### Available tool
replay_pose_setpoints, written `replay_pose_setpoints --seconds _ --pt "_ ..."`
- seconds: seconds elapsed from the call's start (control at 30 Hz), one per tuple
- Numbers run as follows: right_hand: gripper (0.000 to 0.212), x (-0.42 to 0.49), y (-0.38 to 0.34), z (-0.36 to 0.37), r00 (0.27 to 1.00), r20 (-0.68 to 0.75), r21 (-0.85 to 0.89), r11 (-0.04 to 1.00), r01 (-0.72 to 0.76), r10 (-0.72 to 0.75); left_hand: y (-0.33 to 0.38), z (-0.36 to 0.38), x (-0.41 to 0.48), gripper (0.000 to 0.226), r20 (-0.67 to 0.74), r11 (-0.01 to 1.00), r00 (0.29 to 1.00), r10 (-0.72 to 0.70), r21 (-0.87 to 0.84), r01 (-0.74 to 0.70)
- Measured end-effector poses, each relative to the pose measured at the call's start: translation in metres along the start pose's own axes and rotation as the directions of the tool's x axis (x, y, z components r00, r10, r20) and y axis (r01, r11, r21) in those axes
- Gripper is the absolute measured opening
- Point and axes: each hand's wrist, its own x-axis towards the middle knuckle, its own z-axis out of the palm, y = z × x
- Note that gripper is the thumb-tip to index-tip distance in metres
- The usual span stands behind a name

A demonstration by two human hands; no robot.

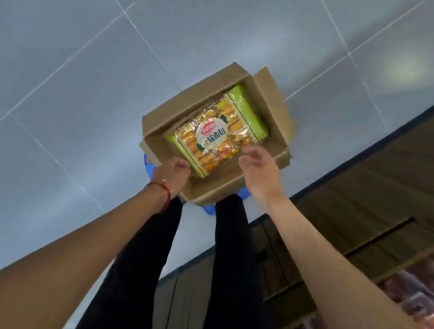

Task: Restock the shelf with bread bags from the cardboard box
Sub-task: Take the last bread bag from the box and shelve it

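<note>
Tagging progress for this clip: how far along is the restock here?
Done: the cardboard box stands open. How much already went onto the shelf cannot be told.
In hand: the left hand and right hand reach into the box, each with a grip on a near corner of the bread bag, which is not out yet.
Left: lift it out and place it on the shelf to the right.

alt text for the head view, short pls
Both hands reach down into an open cardboard box on a tiled floor; the left hand and right hand pinch the near edge of a bread bag. Stocked shelves stand at right.
</note>
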Motion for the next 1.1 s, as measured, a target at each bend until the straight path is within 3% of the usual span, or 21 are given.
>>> replay_pose_setpoints --seconds 0.2,0.33,0.43,0.53,0.63,0.73,0.9,1.0,1.1 --pt "0.039 0.134 0.045 0.018 1.0 0.01 -0.295 0.955 -0.021 0.025 -0.023 0.042 0.128 0.028 -0.002 0.985 1.0 -0.002 0.17 0.002" --pt "0.055 0.213 0.075 0.029 0.995 0.04 -0.608 0.789 0.095 -0.089 -0.047 0.058 0.205 0.032 -0.04 0.947 0.996 -0.082 0.31 0.09" --pt "0.07 0.265 0.095 0.032 0.983 0.038 -0.69 0.707 0.155 -0.179 -0.065 0.076 0.246 0.054 -0.042 0.922 0.981 -0.188 0.336 0.192" --pt "0.084 0.307 0.115 0.036 0.989 0.005 -0.706 0.7 0.109 -0.149 -0.076 0.098 0.274 0.087 0.002 0.914 0.92 -0.393 0.113 0.39" --pt "0.105 0.338 0.131 0.039 0.996 0.018 -0.618 0.783 0.076 -0.082 -0.081 0.12 0.295 0.079 0.084 0.862 0.899 -0.429 -0.258 0.436" --pt "0.119 0.356 0.137 0.042 0.992 0.002 -0.551 0.828 0.106 -0.125 -0.088 0.134 0.31 0.077 0.079 0.788 0.892 -0.444 -0.439 0.431" --pt "0.099 0.352 0.136 0.039 0.988 -0.004 -0.498 0.857 0.13 -0.153 -0.092 0.134 0.311 0.101 0.113 0.696 0.903 -0.415 -0.6 0.395" --pt "0.086 0.324 0.129 0.033 0.99 0.002 -0.466 0.876 0.123 -0.138 -0.083 0.122 0.282 0.073 0.159 0.664 0.909 -0.385 -0.636 0.393" --pt "0.083 0.284 0.119 0.027 0.991 0.018 -0.46 0.879 0.126 -0.133 -0.085 0.107 0.253 0.081 0.085 0.656 0.901 -0.426 -0.657 0.373"
